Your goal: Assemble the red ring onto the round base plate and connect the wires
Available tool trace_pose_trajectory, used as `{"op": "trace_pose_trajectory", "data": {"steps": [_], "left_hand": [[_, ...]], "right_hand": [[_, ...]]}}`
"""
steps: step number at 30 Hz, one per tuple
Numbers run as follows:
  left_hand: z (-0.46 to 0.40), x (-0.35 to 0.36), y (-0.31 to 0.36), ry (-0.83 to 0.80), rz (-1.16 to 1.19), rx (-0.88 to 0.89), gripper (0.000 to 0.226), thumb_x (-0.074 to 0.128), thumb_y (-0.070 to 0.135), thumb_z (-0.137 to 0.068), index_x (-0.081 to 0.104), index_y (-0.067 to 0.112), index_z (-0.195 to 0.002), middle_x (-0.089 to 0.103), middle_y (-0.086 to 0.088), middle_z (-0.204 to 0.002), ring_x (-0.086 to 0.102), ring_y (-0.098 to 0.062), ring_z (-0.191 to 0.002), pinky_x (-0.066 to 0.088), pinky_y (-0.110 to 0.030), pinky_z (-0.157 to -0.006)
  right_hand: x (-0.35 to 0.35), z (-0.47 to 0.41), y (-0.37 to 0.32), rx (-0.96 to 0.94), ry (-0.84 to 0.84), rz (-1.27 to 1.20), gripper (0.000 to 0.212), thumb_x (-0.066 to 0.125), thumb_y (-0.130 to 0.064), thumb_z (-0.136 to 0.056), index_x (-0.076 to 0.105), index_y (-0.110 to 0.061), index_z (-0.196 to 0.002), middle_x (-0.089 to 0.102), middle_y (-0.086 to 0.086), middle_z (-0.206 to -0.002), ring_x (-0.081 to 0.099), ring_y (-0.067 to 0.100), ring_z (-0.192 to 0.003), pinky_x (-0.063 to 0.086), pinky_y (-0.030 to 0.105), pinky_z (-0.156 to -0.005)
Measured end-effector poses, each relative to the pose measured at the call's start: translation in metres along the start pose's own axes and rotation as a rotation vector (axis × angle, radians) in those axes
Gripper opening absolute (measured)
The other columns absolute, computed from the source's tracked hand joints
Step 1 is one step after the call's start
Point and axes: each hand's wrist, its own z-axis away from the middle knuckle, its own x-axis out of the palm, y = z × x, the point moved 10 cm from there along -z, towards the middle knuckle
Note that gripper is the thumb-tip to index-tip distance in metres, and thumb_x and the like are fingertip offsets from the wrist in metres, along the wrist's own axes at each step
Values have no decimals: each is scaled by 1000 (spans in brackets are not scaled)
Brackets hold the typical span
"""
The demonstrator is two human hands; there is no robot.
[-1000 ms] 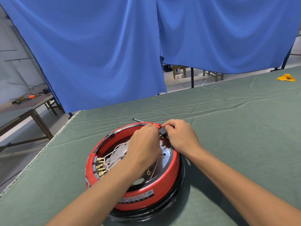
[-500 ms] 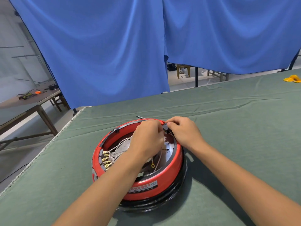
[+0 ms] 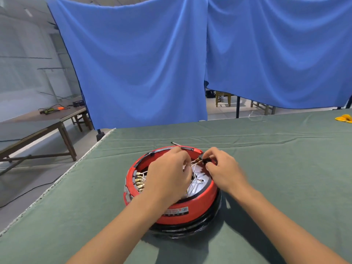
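Surface [image 3: 276,168] is wearing a green cloth cover, creased in long folds running across its far half; a pale frayed hem is showing along the left edge. Red ring [image 3: 190,214] is sitting on a black round base [image 3: 200,224], which is resting directly on the cloth near the front. Thin dark rod-like tool [image 3: 176,143] is lying on the cloth just behind the ring. Yellow item [image 3: 344,119] is lying at the far right edge, well apart from the rest; its kind cannot be told.

Bright even light, slight blur, wide-angle distortion
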Motion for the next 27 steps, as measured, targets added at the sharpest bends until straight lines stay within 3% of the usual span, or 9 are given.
{"op": "trace_pose_trajectory", "data": {"steps": [5,9,12,14,16,18,22,27], "left_hand": [[22,-13,-8,67,24,-28,15,54,20,-87,64,14,-78,59,3,-83,49,-16,-85,41,-32,-72],[29,6,-42,22,-73,-88,33,43,32,-96,64,15,-78,61,2,-85,48,-18,-91,39,-30,-82],[29,10,-55,92,-112,-57,44,35,25,-92,57,11,-56,57,-4,-59,52,-26,-66,50,-40,-65],[20,12,-68,104,-91,-73,45,32,24,-90,53,11,-53,55,-6,-54,51,-27,-62,50,-41,-61],[7,21,-77,64,-98,-58,48,27,28,-91,55,10,-56,58,-7,-59,52,-28,-67,47,-42,-66],[-5,33,-87,12,-94,-41,53,18,33,-92,55,9,-62,60,-9,-66,50,-29,-76,42,-44,-75],[-8,37,-101,75,35,-66,45,26,30,-95,57,10,-69,59,-7,-74,48,-26,-82,40,-44,-82],[22,15,-104,241,303,-157,23,51,15,-92,64,8,-109,62,-1,-115,51,-14,-112,35,-26,-102]], "right_hand": [[1,-2,4,130,143,61,19,49,-19,-85,58,-31,-96,61,-4,-105,55,23,-102,40,33,-76],[4,-9,0,176,172,91,22,47,-18,-86,58,-26,-103,60,1,-113,51,27,-109,39,36,-80],[9,-11,-5,140,128,112,20,46,-28,-92,58,-26,-108,57,1,-117,48,24,-112,39,35,-83],[9,-3,-16,34,151,176,25,46,-43,-92,61,-29,-107,53,-4,-118,45,20,-113,39,33,-83],[12,11,-35,-148,181,215,31,45,-54,-87,63,-33,-102,48,-12,-115,43,13,-110,42,32,-81],[30,22,-45,-274,98,228,35,47,-59,-85,60,-34,-106,44,-16,-115,44,8,-108,44,32,-78],[43,15,-38,-244,75,214,33,54,-48,-89,54,-32,-116,42,-14,-120,48,14,-113,47,33,-78],[49,13,-37,-226,88,173,32,55,-44,-90,53,-31,-119,42,-13,-124,52,16,-109,46,31,-75]]}}
